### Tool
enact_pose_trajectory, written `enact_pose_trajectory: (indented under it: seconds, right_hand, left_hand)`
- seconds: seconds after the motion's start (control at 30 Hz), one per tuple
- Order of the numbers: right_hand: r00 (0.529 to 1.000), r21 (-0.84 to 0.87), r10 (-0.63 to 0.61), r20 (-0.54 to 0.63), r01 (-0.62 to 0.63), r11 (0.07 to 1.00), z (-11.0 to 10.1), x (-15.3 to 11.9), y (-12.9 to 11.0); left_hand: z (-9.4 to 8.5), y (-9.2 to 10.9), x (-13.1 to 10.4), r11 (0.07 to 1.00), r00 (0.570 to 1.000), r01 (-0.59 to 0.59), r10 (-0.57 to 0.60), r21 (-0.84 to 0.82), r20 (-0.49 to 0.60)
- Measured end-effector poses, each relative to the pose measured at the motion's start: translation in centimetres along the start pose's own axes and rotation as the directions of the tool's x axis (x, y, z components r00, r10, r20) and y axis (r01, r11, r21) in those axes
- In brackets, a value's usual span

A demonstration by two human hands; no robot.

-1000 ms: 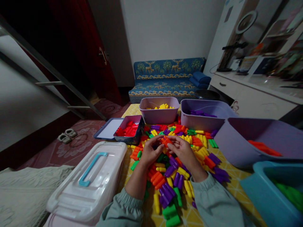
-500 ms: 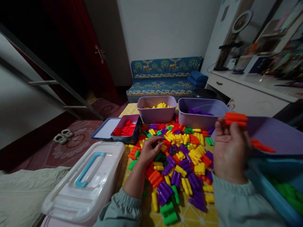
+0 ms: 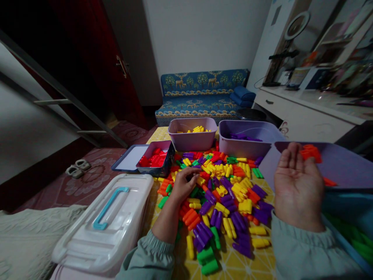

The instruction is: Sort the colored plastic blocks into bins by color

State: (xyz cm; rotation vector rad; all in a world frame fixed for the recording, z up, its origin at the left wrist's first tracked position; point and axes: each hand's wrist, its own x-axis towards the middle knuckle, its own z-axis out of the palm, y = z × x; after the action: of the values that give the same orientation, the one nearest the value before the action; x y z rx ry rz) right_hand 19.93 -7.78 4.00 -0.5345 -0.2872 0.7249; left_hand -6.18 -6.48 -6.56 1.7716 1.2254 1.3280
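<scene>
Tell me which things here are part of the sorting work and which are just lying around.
In use: left hand on the block pile; right hand, palm open, by the orange blocks in the purple bin; yellow-block bin; red-block box.

Lying about: white lidded box, sofa, slippers.

Left hand (image 3: 183,186) rests on mixed blocks (image 3: 224,194); right hand (image 3: 297,190) open beside orange blocks (image 3: 311,152).

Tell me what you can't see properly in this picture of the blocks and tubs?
All in the head view:
- Left hand: its fingertips curl down into the block pile, so what they pinch is hidden.
- Orange tub: the right hand covers part of it.
- Blue tub: cut off by the right edge, dark inside.
- Purple tub: blocks inside too small and dim to count.
- Shelf clutter: blurred.
</scene>
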Motion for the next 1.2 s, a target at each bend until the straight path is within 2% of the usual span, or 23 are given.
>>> enact_pose_trajectory:
  seconds: [0.37,0.6,0.67,0.73,0.8,0.87,0.93,1.0,1.07,1.1,1.2]
  right_hand:
    - [1.0,-0.055,-0.009,-0.009,0.009,0.998,-0.1,0.1,0.1]
    - [1.0,-0.017,-0.012,-0.005,0.012,1.0,-0.4,0.3,0.2]
    - [0.999,-0.088,-0.003,0.043,0.006,0.996,-0.4,0.1,1.0]
    - [0.988,-0.289,0.024,0.152,0.021,0.957,-0.7,-0.1,2.4]
    - [0.94,-0.574,0.093,0.328,0.12,0.81,-1.3,-0.3,4.3]
    - [0.823,-0.755,0.203,0.531,0.351,0.553,-2.4,-0.6,6.3]
    - [0.679,-0.743,0.301,0.669,0.601,0.295,-3.7,-0.9,7.9]
    - [0.576,-0.659,0.382,0.722,0.741,0.129,-4.8,-1.2,9.0]
    - [0.529,-0.605,0.433,0.73,0.794,0.049,-5.5,-1.4,9.4]
    - [0.52,-0.591,0.445,0.729,0.806,0.027,-5.7,-1.5,9.4]
    - [0.522,-0.576,0.452,0.723,0.817,-0.022,-5.5,-1.5,9.0]
  left_hand:
    - [0.0,0.0,0.0,1.0,1.0,-0.009,0.008,0.023,0.003]
    - [0.0,0.0,0.0,1.0,1.0,-0.009,0.009,0.017,0.001]
    - [0.0,0.1,0.1,1.0,1.0,-0.009,0.009,0.01,0.001]
    - [0.0,0.1,0.1,1.0,1.0,-0.008,0.008,0.006,0.001]
    - [0.0,0.1,0.1,1.0,1.0,-0.009,0.009,0.014,0.002]
    - [-0.1,0.2,0.1,1.0,1.0,-0.01,0.01,0.029,0.002]
    - [-0.1,0.1,0.1,0.999,1.0,-0.01,0.01,0.042,0.004]
    - [-0.1,0.1,0.1,0.999,1.0,-0.014,0.013,0.049,0.006]
    - [-0.1,0.0,0.1,0.998,1.0,-0.017,0.017,0.055,0.007]
    - [-0.1,0.0,0.1,0.998,1.0,-0.018,0.018,0.058,0.009]
    - [-0.1,-0.1,0.1,0.998,1.0,-0.022,0.021,0.053,0.012]
